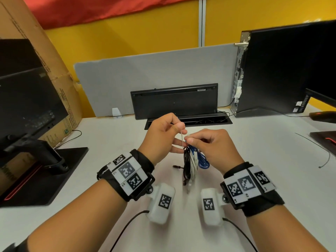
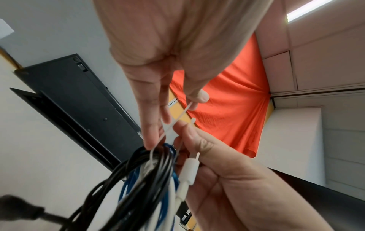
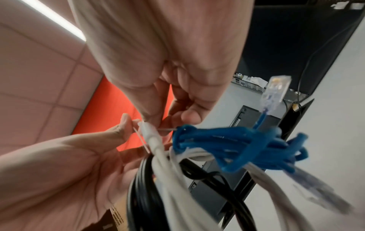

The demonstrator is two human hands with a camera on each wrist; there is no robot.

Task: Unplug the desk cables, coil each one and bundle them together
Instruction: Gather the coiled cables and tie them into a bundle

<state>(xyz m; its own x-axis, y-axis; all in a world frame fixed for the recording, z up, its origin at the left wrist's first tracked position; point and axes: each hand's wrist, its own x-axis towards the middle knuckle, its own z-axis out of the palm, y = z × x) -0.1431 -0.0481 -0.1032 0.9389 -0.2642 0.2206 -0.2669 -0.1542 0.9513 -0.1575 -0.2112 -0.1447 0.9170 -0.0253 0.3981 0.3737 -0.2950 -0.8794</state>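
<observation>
- Pinching the thin white plastic zip tie point(image 2: 173, 123) with my left hand point(image 1: 161, 135), tail between thumb and forefinger, above the white desk point(image 1: 263, 151).
- My right hand point(image 1: 209, 144) pinches the tie's other end at the top of the hanging bundle of black, white and blue coiled cables point(image 1: 193, 164).
- Risk: the tail misses the head (tiny target) and slips free.
- Loosen either pinch and I reckon the coils spring apart.

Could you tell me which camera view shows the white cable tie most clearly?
The left wrist view: the cable tie crosses plainly between both hands above the cable bundle. The head view shows only a thin strip; the right wrist view a short blurred piece.
</observation>
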